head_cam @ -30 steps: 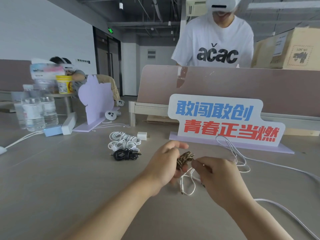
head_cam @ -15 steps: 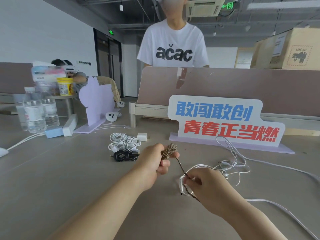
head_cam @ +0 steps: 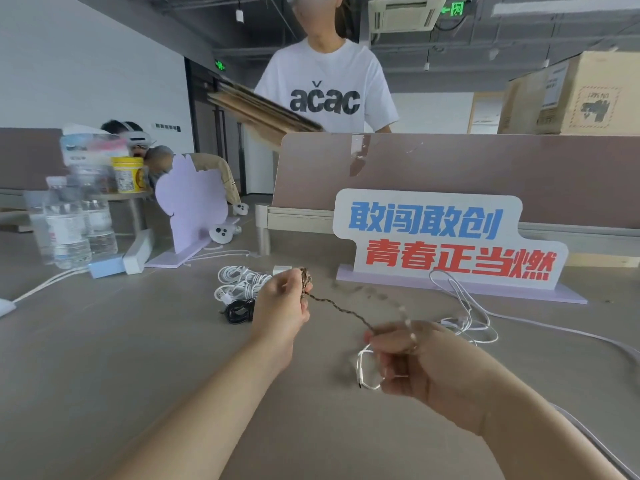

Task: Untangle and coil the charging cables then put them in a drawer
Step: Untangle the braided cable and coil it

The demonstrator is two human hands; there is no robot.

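A brown braided cable [head_cam: 337, 308] stretches taut between my two hands above the table. My left hand [head_cam: 282, 306] grips its small wound bundle at the top. My right hand [head_cam: 422, 362] pinches the cable's other end, blurred by motion, and a white cable loop [head_cam: 363, 372] lies under it. A tangle of white cable [head_cam: 464, 317] lies to the right. Behind my left hand sit a coiled white cable [head_cam: 239, 282] and a coiled black cable [head_cam: 239, 310].
A lettered sign [head_cam: 446, 237] stands at the back right. Water bottles [head_cam: 69, 223], a blue box [head_cam: 105, 266] and a lilac cutout [head_cam: 190, 199] stand at the left. A white charger block [head_cam: 281, 270] lies near the coils. A person carrying cardboard stands behind the divider [head_cam: 450, 168].
My hands have moved apart, left up and right down to the right, drawing the brown cable out from its bundle. The person behind the divider has moved and now holds cardboard.
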